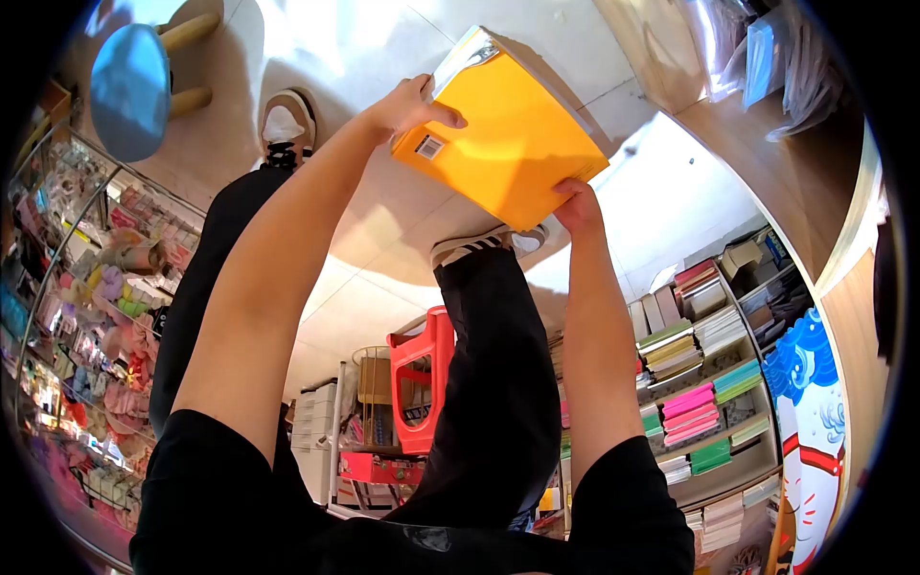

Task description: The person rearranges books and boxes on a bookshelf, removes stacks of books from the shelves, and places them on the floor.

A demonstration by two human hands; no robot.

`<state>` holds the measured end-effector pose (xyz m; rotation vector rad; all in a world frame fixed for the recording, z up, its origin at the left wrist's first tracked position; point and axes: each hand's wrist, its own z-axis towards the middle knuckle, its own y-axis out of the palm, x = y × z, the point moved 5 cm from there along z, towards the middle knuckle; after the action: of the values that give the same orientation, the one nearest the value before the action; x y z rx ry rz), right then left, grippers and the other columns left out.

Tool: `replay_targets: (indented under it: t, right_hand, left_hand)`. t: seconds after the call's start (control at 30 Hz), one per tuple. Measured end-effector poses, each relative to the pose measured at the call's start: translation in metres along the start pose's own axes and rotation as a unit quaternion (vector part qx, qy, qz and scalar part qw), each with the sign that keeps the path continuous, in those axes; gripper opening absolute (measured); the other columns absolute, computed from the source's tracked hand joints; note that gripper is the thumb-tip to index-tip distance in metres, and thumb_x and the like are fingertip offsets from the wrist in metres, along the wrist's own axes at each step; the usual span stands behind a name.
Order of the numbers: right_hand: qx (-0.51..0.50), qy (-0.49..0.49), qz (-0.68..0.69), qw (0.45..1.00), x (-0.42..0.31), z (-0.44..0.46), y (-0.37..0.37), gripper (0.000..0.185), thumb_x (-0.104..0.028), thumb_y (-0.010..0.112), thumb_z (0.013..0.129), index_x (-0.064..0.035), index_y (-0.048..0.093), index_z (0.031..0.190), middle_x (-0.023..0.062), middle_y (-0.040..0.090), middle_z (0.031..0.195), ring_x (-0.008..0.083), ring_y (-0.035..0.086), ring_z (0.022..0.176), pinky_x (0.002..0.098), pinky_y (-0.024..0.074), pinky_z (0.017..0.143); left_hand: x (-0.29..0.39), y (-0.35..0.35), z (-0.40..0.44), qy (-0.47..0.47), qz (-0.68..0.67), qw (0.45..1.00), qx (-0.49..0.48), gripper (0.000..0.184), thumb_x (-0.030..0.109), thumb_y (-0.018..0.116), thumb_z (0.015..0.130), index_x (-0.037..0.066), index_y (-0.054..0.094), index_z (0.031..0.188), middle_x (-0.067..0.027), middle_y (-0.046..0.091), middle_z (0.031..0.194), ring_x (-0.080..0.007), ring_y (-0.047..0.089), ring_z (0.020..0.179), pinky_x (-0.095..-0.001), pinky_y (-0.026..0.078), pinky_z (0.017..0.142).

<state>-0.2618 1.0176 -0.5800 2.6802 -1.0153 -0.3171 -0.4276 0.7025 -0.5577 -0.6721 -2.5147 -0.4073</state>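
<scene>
A thick yellow book or binder (508, 134), with a white barcode label near its left corner, is held out over the tiled floor. My left hand (414, 107) grips its left edge, thumb lying on the yellow cover and the other fingers hidden behind. At the lower right edge, my right hand (579, 205) holds it with the thumb on the cover; its remaining fingers are mostly out of sight. A silvery, shiny patch shows along the top left end.
A blue-topped stool (130, 91) stands upper left, above a wire rack of small colourful goods (115, 316). Below are a red plastic stool (422, 383) and shelves stacked with paper and notebooks (704, 359). Plastic-wrapped items (781, 67) sit upper right. My shoes rest on the floor.
</scene>
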Motion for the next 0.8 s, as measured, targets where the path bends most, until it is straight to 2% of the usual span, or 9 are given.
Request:
replay_targets:
  t: [0.13, 0.3, 0.43, 0.57, 0.63, 0.67, 0.7, 0.77, 0.8]
  right_hand:
    - [0.001, -0.039, 0.026, 0.999, -0.006, -0.008, 0.005, 0.053, 0.007, 0.057, 0.066, 0.0007, 0.056, 0.119, 0.0091, 0.062, 0.117, 0.0274, 0.058, 0.113, 0.0377, 0.0455, 0.102]
    - [0.01, -0.05, 0.026, 0.998, -0.004, -0.011, -0.01, 0.055, 0.007, 0.056, 0.067, 0.0003, 0.054, 0.121, 0.0088, 0.061, 0.119, 0.0267, 0.056, 0.116, 0.0381, 0.0447, 0.104]
    - [0.01, -0.071, 0.034, 0.997, -0.003, -0.013, -0.012, 0.054, 0.005, 0.055, 0.068, -0.0001, 0.053, 0.121, 0.008, 0.059, 0.119, 0.026, 0.055, 0.118, 0.0388, 0.0438, 0.106]
    - [0.022, -0.09, 0.032, 0.995, 0.003, -0.011, -0.015, 0.047, 0.001, 0.057, 0.071, -0.0027, 0.055, 0.118, 0.0073, 0.059, 0.119, 0.0241, 0.053, 0.12, 0.0382, 0.0413, 0.104]
    - [0.173, -0.083, -0.031, 0.981, 0.008, -0.014, -0.026, 0.04, -0.006, 0.062, 0.073, -0.0058, 0.056, 0.113, 0.0076, 0.058, 0.118, 0.0252, 0.051, 0.122, 0.0367, 0.0371, 0.102]
    - [0.245, -0.09, -0.105, 0.96, 0.008, -0.023, -0.03, 0.04, -0.015, 0.068, 0.074, -0.0071, 0.057, 0.111, 0.0087, 0.057, 0.122, 0.0268, 0.048, 0.124, 0.0343, 0.0324, 0.101]
    - [0.33, -0.114, -0.117, 0.93, 0.015, -0.031, -0.039, 0.063, -0.022, 0.075, 0.071, -0.0025, 0.053, 0.126, 0.0127, 0.054, 0.128, 0.0301, 0.048, 0.124, 0.0376, 0.0364, 0.101]
    - [0.396, -0.122, -0.125, 0.901, 0.028, -0.059, -0.035, 0.101, -0.027, 0.081, 0.069, 0.0051, 0.028, 0.149, 0.0235, 0.038, 0.144, 0.0316, 0.045, 0.129, 0.0437, 0.0372, 0.106]
    - [0.426, -0.107, -0.249, 0.863, 0.039, -0.071, -0.042, 0.102, -0.03, 0.082, 0.069, 0.0065, 0.029, 0.148, 0.025, 0.041, 0.142, 0.0312, 0.047, 0.128, 0.0432, 0.0395, 0.104]
  left_hand:
    - [0.008, 0.009, 0.012, 0.006, 0.04, 0.999, 0.002, 0.082, 0.032, 0.087, 0.058, -0.006, 0.054, 0.123, -0.0173, 0.066, 0.111, -0.0263, 0.065, 0.101, -0.0377, 0.052, 0.091]
    - [0.013, 0.021, 0.019, -0.038, 0.045, 0.998, -0.02, 0.082, 0.029, 0.088, 0.061, 0.0, 0.052, 0.128, -0.0158, 0.065, 0.116, -0.0265, 0.065, 0.104, -0.0369, 0.05, 0.097]
    - [0.008, 0.023, 0.023, -0.053, 0.022, 0.998, -0.033, 0.083, 0.03, 0.088, 0.061, 0.0, 0.052, 0.129, -0.0158, 0.065, 0.116, -0.0265, 0.065, 0.105, -0.0364, 0.049, 0.097]
    - [0.016, 0.026, 0.021, -0.031, 0.07, 0.997, -0.033, 0.087, 0.034, 0.086, 0.066, -0.002, 0.049, 0.136, -0.0158, 0.066, 0.12, -0.025, 0.064, 0.109, -0.0351, 0.048, 0.099]
    - [0.014, 0.026, 0.022, -0.018, 0.091, 0.995, -0.024, 0.09, 0.036, 0.086, 0.066, -0.003, 0.047, 0.138, -0.0165, 0.065, 0.121, -0.0257, 0.064, 0.109, -0.0355, 0.048, 0.099]
    - [0.015, 0.021, 0.019, -0.019, 0.168, 0.985, 0.042, 0.091, 0.038, 0.087, 0.065, -0.002, 0.047, 0.138, -0.0183, 0.064, 0.123, -0.029, 0.063, 0.112, -0.0371, 0.049, 0.098]
    - [0.015, 0.017, 0.014, -0.018, 0.242, 0.964, 0.108, 0.093, 0.04, 0.087, 0.064, 0.0, 0.047, 0.138, -0.0201, 0.063, 0.125, -0.0323, 0.062, 0.114, -0.0386, 0.05, 0.097]
    - [0.015, 0.018, -0.007, 0.014, 0.267, 0.957, 0.114, 0.094, 0.041, 0.087, 0.064, 0.0, 0.046, 0.138, -0.0214, 0.061, 0.127, -0.0337, 0.061, 0.116, -0.0396, 0.05, 0.097]
    - [0.021, 0.017, -0.023, 0.042, 0.294, 0.947, 0.119, 0.095, 0.042, 0.087, 0.064, 0.0, 0.045, 0.139, -0.0228, 0.059, 0.129, -0.0351, 0.06, 0.118, -0.0405, 0.049, 0.098]
